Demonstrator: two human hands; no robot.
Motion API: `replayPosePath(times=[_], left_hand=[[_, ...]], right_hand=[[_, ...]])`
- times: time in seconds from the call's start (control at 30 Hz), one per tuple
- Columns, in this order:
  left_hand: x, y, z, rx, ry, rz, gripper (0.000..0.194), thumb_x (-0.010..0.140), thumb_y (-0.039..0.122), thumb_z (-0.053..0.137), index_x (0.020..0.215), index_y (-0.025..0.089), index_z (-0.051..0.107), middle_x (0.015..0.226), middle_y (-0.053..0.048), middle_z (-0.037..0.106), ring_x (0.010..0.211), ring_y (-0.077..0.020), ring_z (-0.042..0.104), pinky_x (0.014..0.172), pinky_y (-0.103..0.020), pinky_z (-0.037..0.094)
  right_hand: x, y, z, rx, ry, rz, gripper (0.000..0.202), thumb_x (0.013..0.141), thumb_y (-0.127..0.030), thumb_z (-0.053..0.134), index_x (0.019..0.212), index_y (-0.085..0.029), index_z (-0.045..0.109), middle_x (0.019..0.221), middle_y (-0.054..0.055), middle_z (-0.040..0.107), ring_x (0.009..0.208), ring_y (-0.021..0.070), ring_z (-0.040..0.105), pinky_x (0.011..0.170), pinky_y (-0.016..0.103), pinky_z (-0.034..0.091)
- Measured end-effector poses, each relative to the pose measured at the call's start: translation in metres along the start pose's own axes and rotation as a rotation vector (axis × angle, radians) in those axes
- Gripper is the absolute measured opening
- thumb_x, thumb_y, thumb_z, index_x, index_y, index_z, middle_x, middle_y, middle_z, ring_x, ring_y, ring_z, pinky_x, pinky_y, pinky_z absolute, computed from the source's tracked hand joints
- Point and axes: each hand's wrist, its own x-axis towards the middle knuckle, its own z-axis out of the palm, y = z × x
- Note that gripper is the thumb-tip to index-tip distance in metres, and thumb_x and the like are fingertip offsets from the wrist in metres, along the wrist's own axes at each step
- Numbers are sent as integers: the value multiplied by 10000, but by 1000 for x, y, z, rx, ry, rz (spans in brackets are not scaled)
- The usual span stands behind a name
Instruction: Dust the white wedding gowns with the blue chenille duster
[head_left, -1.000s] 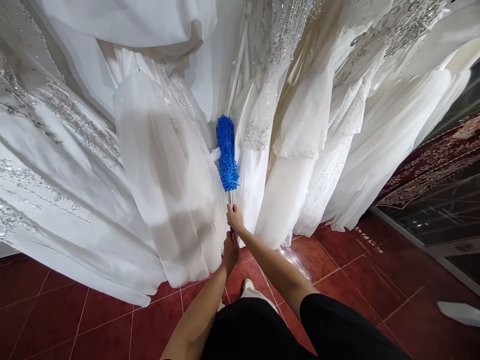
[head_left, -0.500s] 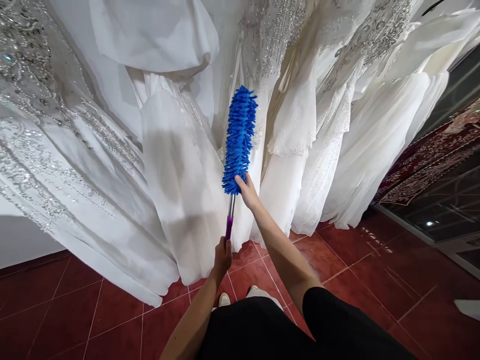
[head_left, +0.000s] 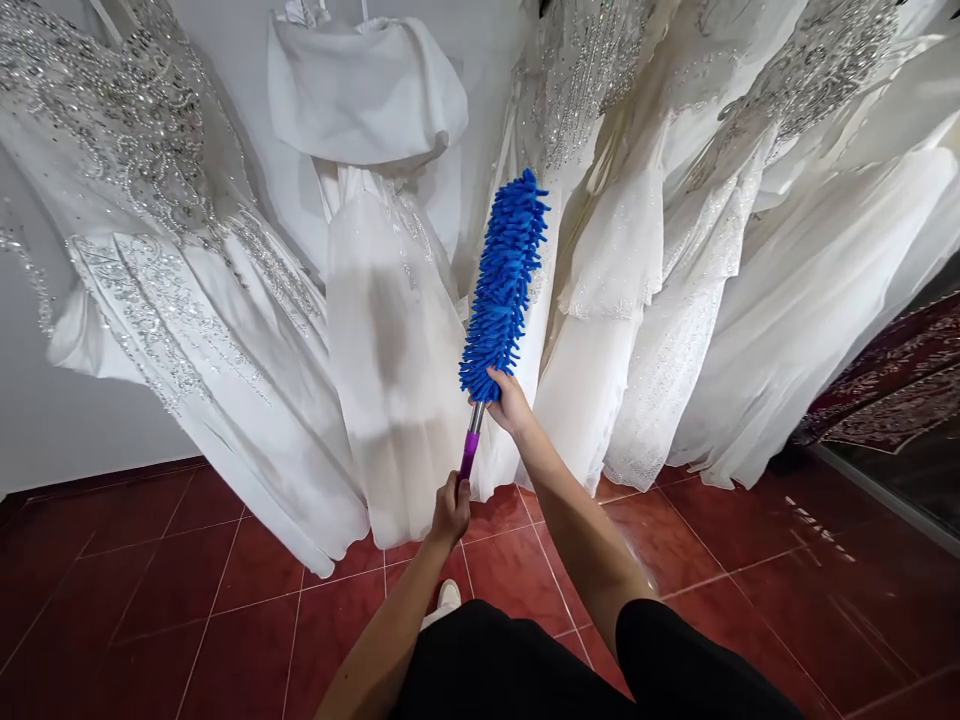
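Observation:
A duster (head_left: 504, 285) with a fluffy blue head, a short metal neck and a purple handle stands tilted up in front of me. My left hand (head_left: 451, 510) is closed round the lower part of the purple handle. Higher up, my right hand (head_left: 510, 403) grips the bottom of the blue head, with the thumb showing on its near side and the other fingers mostly hidden. Behind the duster hang white gowns; the closest are a plain-skirted gown (head_left: 401, 400) to its left and a beaded gown (head_left: 592, 80) behind its upper end.
A heavily beaded white gown (head_left: 225, 330) spreads at the left, its hem on the red tiled floor (head_left: 510, 570). More white gowns (head_left: 810, 310) hang to the right. A dark red patterned cloth (head_left: 892, 380) lies at the far right. My shoe (head_left: 448, 595) shows below.
My view has swung left, so the gowns sit further right in the picture. The duster leans a little more to the right, both hands still on it.

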Motion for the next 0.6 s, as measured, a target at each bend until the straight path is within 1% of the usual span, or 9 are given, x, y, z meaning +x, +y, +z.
replayPosePath(times=[0.07, 0.13, 0.23, 0.27, 0.33, 0.4, 0.47, 0.53, 0.6], left_hand=[[-4, 9, 2, -11, 8, 27, 389, 1001, 590, 397, 852, 243, 489, 640, 17, 478, 561, -158, 455, 597, -281, 386], [-4, 22, 3, -26, 24, 60, 383, 1025, 564, 376, 843, 243, 478, 638, 21, 471, 553, -152, 444, 589, -275, 379], [7, 49, -2, -20, 77, 105, 363, 1046, 522, 381, 825, 243, 455, 611, 32, 454, 529, -146, 429, 568, -267, 357], [14, 60, -6, -8, 100, 127, 354, 1047, 508, 394, 821, 242, 451, 604, 34, 448, 523, -144, 424, 565, -265, 353], [32, 84, -18, 11, 141, 177, 325, 1049, 477, 421, 833, 238, 465, 622, 33, 455, 529, -139, 427, 561, -257, 352], [54, 111, -33, 62, 177, 230, 293, 1041, 437, 465, 834, 231, 482, 622, 33, 462, 526, -132, 427, 545, -248, 329], [76, 139, -51, 112, 267, 249, 261, 1035, 409, 501, 850, 225, 505, 618, 34, 473, 522, -127, 434, 533, -245, 303], [96, 166, -69, 113, 318, 295, 260, 1047, 400, 497, 858, 221, 512, 640, 30, 491, 533, -121, 441, 533, -240, 309], [112, 188, -87, 111, 342, 308, 269, 1058, 398, 482, 857, 221, 505, 650, 31, 487, 529, -115, 425, 518, -238, 303]], right_hand=[[-6, -7, -4, 18, -37, 36, 261, 903, -437, 683, 943, -189, 615, 815, 71, 712, 687, 224, 693, 583, 342, 600], [-16, -11, -3, 6, -97, 55, 330, 930, -502, 654, 1005, -182, 626, 923, 105, 741, 782, 249, 734, 669, 374, 623], [-31, -14, 9, -42, -171, 73, 407, 948, -572, 635, 1102, -196, 610, 1059, 126, 743, 897, 265, 758, 774, 400, 627], [-34, -15, 16, -59, -176, 72, 419, 953, -582, 631, 1118, -198, 601, 1036, 119, 740, 883, 257, 757, 774, 394, 625], [-30, -18, 35, -89, -145, 39, 419, 978, -588, 603, 1127, -197, 581, 907, 82, 713, 787, 223, 735, 720, 357, 618], [-13, -26, 58, -121, -87, -24, 401, 1019, -592, 536, 1108, -201, 558, 775, 30, 642, 676, 178, 682, 639, 300, 589], [14, -40, 86, -146, -70, -77, 380, 1049, -589, 479, 1089, -215, 528, 722, -10, 576, 619, 141, 638, 591, 247, 549], [44, -56, 115, -131, -111, -111, 366, 1071, -577, 436, 1068, -218, 505, 707, -31, 533, 583, 113, 606, 569, 211, 513], [69, -70, 141, -103, -159, -125, 366, 1066, -586, 450, 1046, -222, 486, 702, -44, 515, 550, 95, 576, 548, 193, 485]])
